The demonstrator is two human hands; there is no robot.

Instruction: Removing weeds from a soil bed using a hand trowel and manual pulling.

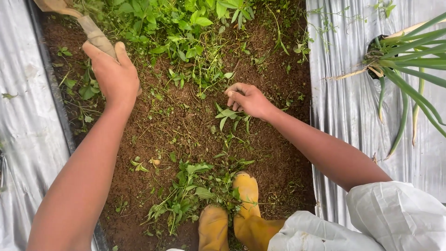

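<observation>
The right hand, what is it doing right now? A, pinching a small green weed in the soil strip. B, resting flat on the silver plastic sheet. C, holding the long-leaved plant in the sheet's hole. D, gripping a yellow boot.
A: the right hand is closed on a small green weed in the brown soil strip, away from the silver plastic sheet and the yellow boots.
</observation>
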